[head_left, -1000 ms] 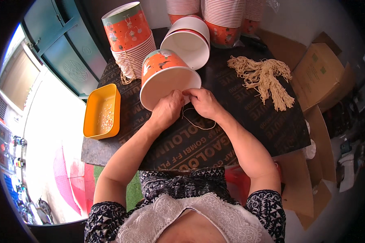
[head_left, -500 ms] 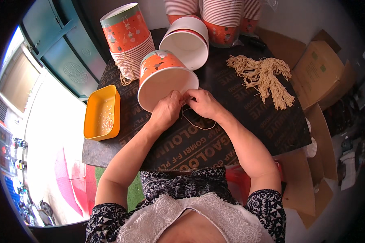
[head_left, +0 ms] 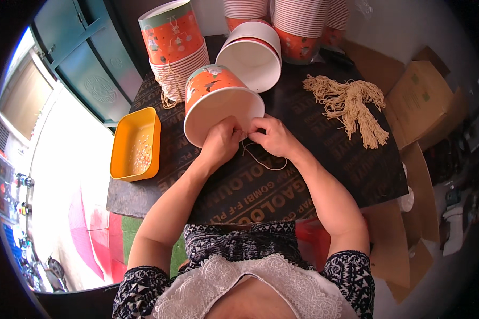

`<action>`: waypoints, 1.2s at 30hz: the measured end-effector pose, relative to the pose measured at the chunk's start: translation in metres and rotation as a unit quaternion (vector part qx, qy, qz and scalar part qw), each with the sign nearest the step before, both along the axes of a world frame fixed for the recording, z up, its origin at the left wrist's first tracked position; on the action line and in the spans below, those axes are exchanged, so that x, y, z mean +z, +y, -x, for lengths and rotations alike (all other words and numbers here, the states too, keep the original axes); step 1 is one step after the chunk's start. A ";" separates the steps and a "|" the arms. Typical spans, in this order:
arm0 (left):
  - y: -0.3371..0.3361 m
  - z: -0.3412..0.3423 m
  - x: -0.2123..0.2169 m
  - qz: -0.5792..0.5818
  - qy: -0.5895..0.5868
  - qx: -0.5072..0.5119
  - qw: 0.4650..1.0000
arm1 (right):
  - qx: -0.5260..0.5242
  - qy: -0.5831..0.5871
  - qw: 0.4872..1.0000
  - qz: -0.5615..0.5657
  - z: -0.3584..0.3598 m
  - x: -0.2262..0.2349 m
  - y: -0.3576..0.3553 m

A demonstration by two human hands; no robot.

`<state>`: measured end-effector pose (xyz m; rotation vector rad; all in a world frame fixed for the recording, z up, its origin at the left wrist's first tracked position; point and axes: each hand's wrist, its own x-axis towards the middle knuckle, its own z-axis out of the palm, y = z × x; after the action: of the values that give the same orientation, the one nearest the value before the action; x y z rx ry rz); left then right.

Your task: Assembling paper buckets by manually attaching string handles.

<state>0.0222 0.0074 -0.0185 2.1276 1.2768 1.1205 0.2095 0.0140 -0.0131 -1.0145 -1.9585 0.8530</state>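
An orange and green paper bucket (head_left: 215, 82) lies tilted on the table, its white open mouth toward me. At the mouth's lower right rim, my left hand (head_left: 222, 139) is closed in a pinch, its fingertips just inside the mouth. Close beside it, my right hand (head_left: 275, 137) is also pinched, at the outer side of the same rim. A thin beige cord (head_left: 264, 164) runs between the fingertips and hangs in a loop below them onto the table. The fingers cover the exact spot where cord and rim meet.
Left stands a yellow tub (head_left: 118, 154) with small bits inside. Behind are a bucket stack (head_left: 178, 64) draped with cords, white-mouthed buckets (head_left: 250, 66) lying down, and bagged stacks (head_left: 299, 32). A bundle of beige cords (head_left: 351, 103) lies right, beside cardboard boxes (head_left: 423, 106).
My fingertips have drawn slightly apart at the rim, and the right hand has shifted a little to the right. The whole view has shifted slightly; the bucket stays tilted.
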 end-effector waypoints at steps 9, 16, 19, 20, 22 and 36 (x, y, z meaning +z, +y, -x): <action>0.002 0.000 0.001 0.002 0.057 0.048 0.997 | 0.023 -0.114 0.985 -0.124 -0.001 0.001 -0.008; 0.000 0.005 0.021 0.046 0.063 0.040 0.996 | 0.014 -0.163 0.978 -0.128 0.000 0.003 -0.007; 0.005 0.017 0.016 0.108 -0.030 0.011 0.994 | 0.013 -0.158 0.976 -0.148 0.002 0.004 -0.007; 0.005 0.016 0.018 0.141 -0.071 0.002 0.988 | 0.016 -0.162 0.977 -0.138 0.002 0.004 -0.007; 0.003 0.018 0.023 0.220 -0.123 -0.032 0.967 | 0.016 -0.166 0.978 -0.127 0.001 0.004 -0.007; 0.002 0.007 0.024 0.316 -0.199 -0.088 0.924 | 0.025 -0.142 0.980 -0.138 0.001 0.002 -0.001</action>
<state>0.0150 0.0095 0.0057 1.4152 1.0415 0.8505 0.2088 0.0128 -0.0115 -0.9653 -2.2751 0.4595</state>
